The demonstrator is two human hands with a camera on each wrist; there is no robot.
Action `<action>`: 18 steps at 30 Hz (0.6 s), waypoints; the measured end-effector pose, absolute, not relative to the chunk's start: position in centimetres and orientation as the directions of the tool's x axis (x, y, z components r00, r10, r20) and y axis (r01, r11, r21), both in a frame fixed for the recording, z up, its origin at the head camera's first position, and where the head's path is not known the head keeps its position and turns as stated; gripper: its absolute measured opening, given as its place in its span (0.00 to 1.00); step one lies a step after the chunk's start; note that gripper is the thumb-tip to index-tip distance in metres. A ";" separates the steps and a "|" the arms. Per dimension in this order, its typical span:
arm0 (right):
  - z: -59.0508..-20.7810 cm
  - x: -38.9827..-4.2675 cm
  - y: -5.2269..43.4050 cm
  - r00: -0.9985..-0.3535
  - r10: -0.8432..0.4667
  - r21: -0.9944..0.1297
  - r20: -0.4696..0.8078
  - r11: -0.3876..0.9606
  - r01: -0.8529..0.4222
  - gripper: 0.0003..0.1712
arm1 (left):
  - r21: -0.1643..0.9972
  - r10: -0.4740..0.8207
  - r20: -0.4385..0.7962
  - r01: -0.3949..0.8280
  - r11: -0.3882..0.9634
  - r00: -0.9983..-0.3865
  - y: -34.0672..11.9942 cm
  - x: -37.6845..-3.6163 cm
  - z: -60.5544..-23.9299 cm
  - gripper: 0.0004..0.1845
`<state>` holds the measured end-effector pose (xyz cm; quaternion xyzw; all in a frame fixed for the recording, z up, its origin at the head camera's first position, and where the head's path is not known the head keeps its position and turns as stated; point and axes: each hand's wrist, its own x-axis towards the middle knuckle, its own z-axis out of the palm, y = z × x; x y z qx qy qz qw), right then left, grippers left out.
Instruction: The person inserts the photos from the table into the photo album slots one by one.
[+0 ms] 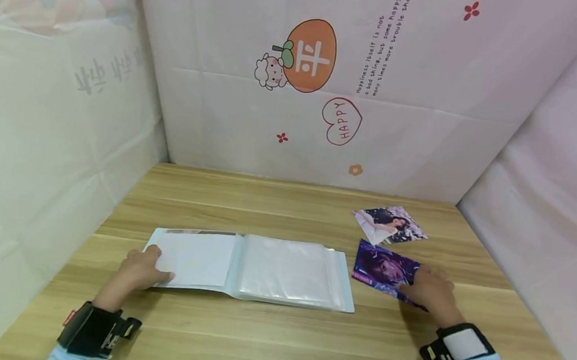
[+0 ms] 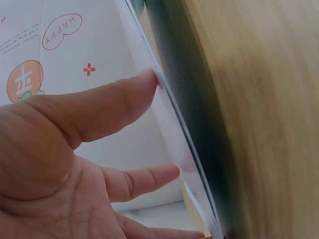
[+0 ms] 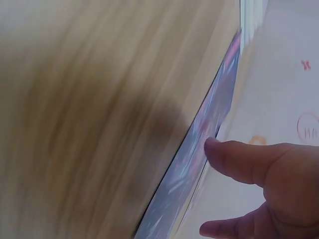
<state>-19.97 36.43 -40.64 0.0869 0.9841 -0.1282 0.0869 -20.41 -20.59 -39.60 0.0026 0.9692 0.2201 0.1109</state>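
Note:
A photo album (image 1: 235,266) with light blue covers lies spread on the wooden table. White shows on its left page, and clear plastic sleeves (image 1: 283,270) lie on the right. My left hand (image 1: 143,267) rests at the album's left edge; in the left wrist view the thumb (image 2: 117,107) and other fingers touch the page, spread apart. To the album's right is a purple-blue photo (image 1: 380,266), its right end partly covered by my right hand (image 1: 429,293). The right wrist view shows the thumb (image 3: 234,157) touching the photo's glossy face (image 3: 199,149).
Behind the purple photo lies a second photo (image 1: 390,225) of a person in white among blossoms; their corners nearly meet. A printed white cloth (image 1: 221,124) rises at the table's back edge, with plain-looking cloth walls at left (image 1: 39,183) and right (image 1: 562,196).

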 end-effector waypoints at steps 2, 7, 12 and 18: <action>-40.7 -20.0 37.1 -0.968 0.148 -0.242 -0.202 0.950 0.196 0.45 | 0.423 0.060 -0.216 -0.038 0.905 -0.975 -20.7 -20.4 -39.6 0.35; -40.9 -20.2 38.0 -0.944 0.201 -0.275 -0.260 0.922 0.272 0.48 | 0.425 0.067 -0.224 -0.035 0.905 -0.972 -20.6 -20.5 -39.6 0.35; -41.1 -20.2 38.9 -0.934 0.215 -0.334 -0.285 0.891 0.308 0.50 | 0.430 0.062 -0.225 -0.041 0.902 -0.972 -20.4 -20.7 -39.5 0.35; -41.3 -20.3 39.8 -0.911 0.257 -0.404 -0.323 0.833 0.378 0.51 | 0.419 0.055 -0.234 -0.050 0.907 -0.971 -20.1 -20.8 -39.7 0.34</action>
